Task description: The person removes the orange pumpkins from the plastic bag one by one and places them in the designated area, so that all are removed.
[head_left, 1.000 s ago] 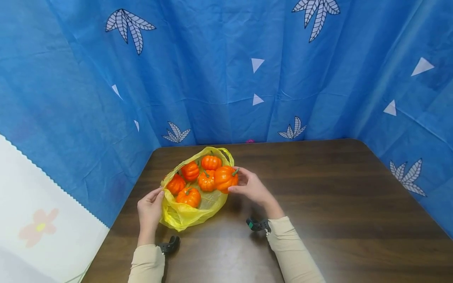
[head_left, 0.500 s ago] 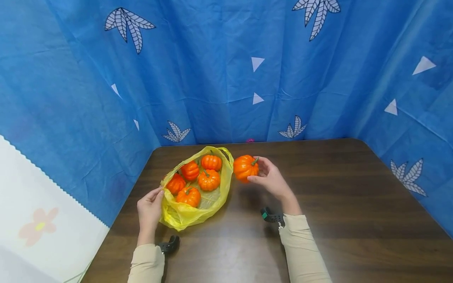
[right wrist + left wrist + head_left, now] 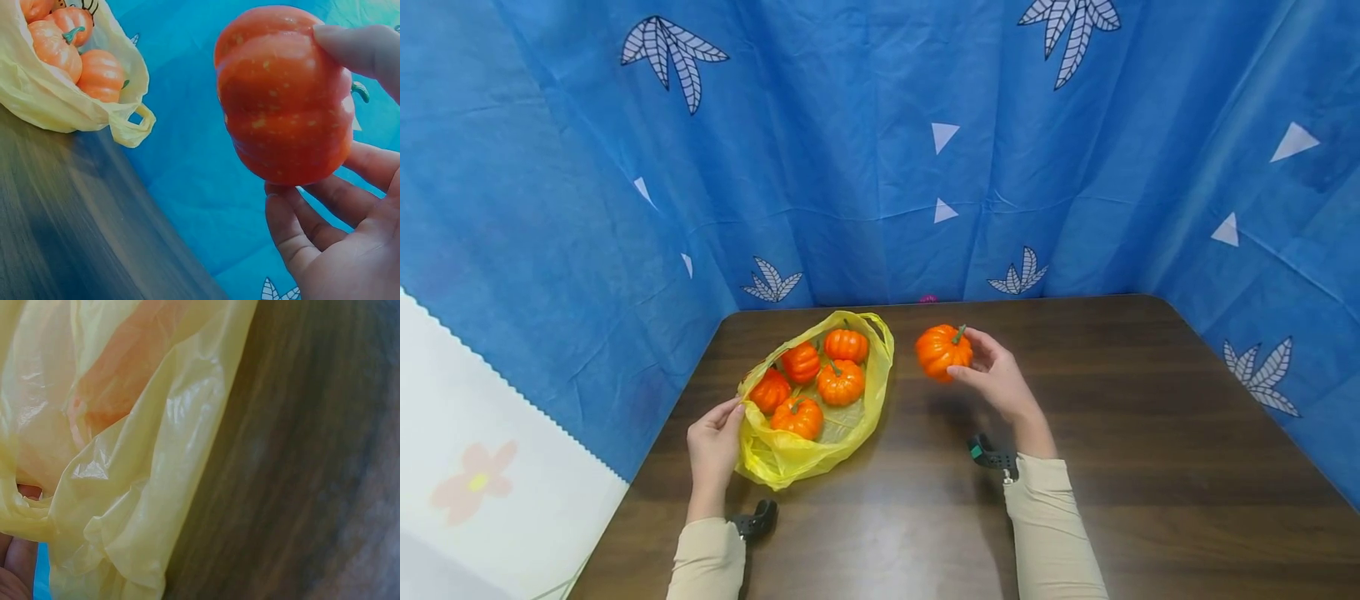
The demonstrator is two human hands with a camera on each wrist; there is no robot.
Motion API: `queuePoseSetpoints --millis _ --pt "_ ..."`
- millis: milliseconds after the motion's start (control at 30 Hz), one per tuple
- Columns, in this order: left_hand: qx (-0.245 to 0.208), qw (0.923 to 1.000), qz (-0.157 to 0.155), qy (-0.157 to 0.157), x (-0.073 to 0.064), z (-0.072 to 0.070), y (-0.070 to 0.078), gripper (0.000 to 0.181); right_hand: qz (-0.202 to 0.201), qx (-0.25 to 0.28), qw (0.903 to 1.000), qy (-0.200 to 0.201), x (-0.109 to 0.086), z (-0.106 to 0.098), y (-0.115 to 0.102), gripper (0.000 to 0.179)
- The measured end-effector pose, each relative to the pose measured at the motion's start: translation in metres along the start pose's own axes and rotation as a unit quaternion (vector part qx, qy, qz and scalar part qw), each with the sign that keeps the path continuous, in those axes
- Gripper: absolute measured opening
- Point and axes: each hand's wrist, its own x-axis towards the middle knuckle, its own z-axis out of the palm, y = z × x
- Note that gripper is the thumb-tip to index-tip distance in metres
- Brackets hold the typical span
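A yellow plastic bag (image 3: 782, 462) lies open on the table with several small orange pumpkins (image 3: 841, 383) inside. My left hand (image 3: 713, 450) pinches the bag's near left rim; in the left wrist view the yellow film (image 3: 187, 412) fills much of the picture and an orange shape shows through it. To the right of the bag, my right hand (image 3: 1003, 387) holds one orange pumpkin (image 3: 942, 353) above the table, its green stem toward the palm. The right wrist view shows the thumb (image 3: 369, 53) on one side of this pumpkin (image 3: 284, 100) and the fingers on the other.
The dark wooden table (image 3: 1150, 433) extends to the right and front. A blue curtain (image 3: 880, 150) with leaf prints hangs behind and along both sides, with a white cloth (image 3: 490, 467) at the left. Each wrist wears a black strap (image 3: 992, 457).
My right hand has carried the pumpkin from over the bag's right rim away to the right. The left hand keeps its hold on the bag, which stays in place.
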Motion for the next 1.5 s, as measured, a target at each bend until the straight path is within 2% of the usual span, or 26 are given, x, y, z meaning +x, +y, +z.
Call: queuePoseSetpoints --millis 400,667,1000,1200,1500 --pt "0.013 0.9999 -0.011 0.003 0.001 0.001 -0.001 0.028 0.040 -0.023 0.9976 0.052 0.009 0.003 0.017 0.066" --pt "0.018 0.9997 -0.014 0.002 0.001 0.001 0.000 0.028 0.079 -0.032 0.9932 0.079 0.012 0.007 0.035 0.068" --pt "0.008 0.9999 -0.014 0.000 0.000 0.000 0.000 0.027 0.100 -0.059 0.9903 0.076 0.013 0.011 0.057 0.071" --pt "0.009 0.9999 -0.013 -0.003 0.000 0.000 0.002 0.028 0.099 -0.068 0.9890 0.086 0.013 0.012 0.058 0.074" --pt "0.011 0.9998 -0.015 -0.002 0.000 0.000 0.000 0.029 0.123 -0.069 0.9861 0.088 0.014 0.012 0.058 0.075"
